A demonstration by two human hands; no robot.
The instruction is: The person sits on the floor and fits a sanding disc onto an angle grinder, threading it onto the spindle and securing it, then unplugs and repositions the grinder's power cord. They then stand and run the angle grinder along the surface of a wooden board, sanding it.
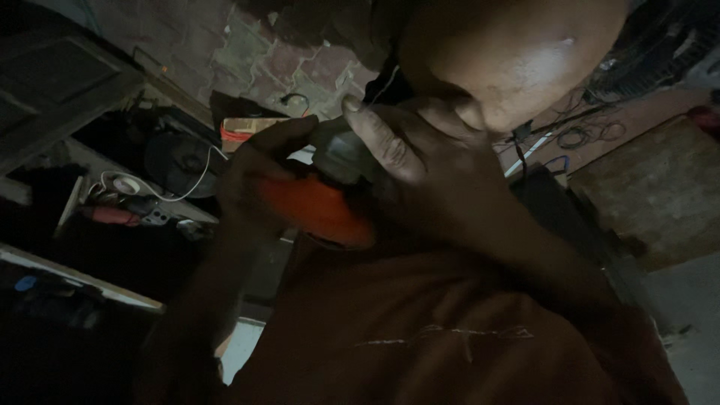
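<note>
In dim light both my hands grip a small power tool close to my body. Its grey rounded head [339, 159] sits above an orange part [322, 211]. My left hand [259, 169] wraps the tool from the left, its fingers curled over the top. From the right, my right hand [409, 161] clasps the grey head, thumb stretched along its upper side. My bare knee [517, 56] rises just behind the hands. A brown garment [420, 330] fills the lower middle of the view. The tool's working end is hidden by my hands.
Cluttered shelves [112, 214] on the left hold a roll of tape [126, 184], a white wire and a red item [112, 216]. A cardboard box [247, 127] stands against the brick wall [277, 64]. Cables [589, 131] and a brown slab [660, 187] lie at the right.
</note>
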